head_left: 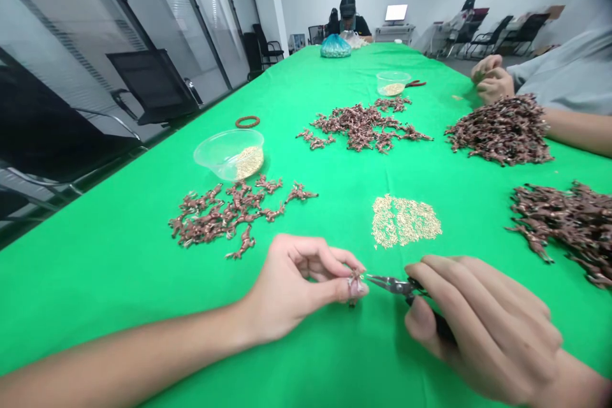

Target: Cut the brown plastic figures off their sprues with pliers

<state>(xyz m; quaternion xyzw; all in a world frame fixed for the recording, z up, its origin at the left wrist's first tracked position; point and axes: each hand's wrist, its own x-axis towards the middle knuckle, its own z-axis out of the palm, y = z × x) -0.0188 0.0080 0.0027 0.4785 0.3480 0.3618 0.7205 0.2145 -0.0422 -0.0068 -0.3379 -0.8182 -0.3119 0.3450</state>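
Between thumb and fingertips my left hand (296, 280) pinches a small brown animal figurine (354, 284), mostly covered by the fingers. My right hand (482, 325) is wrapped round black-handled pliers (394, 285), whose slim metal jaws point left at the figurine. A tiny gold piece shows near the jaw tips; whether the jaws grip it I cannot tell. Beyond the hands, small gold metal pieces (406, 222) are spread on the green cloth. Left of them lies a loose group of brown figurines (224, 213), and another heap of figurines (564, 223) is at the right.
A clear plastic bowl (229, 153) with gold pieces stands at the left, near a brown ring (247, 122). Farther off are a figurine pile (361, 124), a second bowl (392, 84) and red-handled pliers (415, 83). At right, a co-worker's hands (495, 80) are beside a large heap (502, 131).
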